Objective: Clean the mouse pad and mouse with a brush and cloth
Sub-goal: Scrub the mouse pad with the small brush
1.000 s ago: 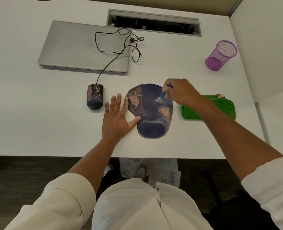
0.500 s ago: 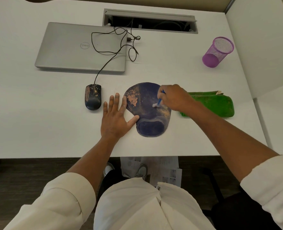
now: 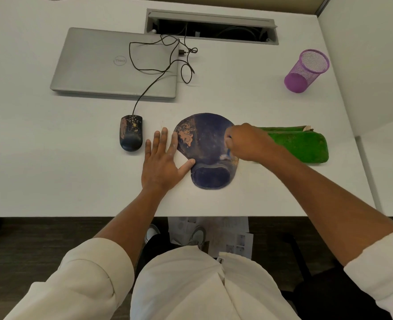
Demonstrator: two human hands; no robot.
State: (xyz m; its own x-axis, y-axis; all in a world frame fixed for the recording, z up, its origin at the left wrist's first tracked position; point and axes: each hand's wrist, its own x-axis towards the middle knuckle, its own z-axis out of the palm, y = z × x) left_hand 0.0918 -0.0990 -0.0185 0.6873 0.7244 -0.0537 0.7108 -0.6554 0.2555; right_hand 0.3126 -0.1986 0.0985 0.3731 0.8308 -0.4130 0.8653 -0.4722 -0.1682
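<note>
On desk (image 3: 52, 158), mouse pad (image 3: 204, 144) pinned at left edge by my flat left hand (image 3: 160, 162), fingers released; right hand (image 3: 248, 144) clenched on brush (image 3: 228, 153) near wrist rest; risk: hard stroke flicks debris onto green cloth (image 3: 301, 144); mouse (image 3: 131, 132) untouched.

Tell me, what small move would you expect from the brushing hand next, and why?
Probably a stroke up and across toward the tan smear on the mouse pad. The right hand has the brush in its grip low on the pad's right side, while that far-left patch looks unbrushed. The left hand lies flat at the pad's left edge, apparently steadying it.
</note>
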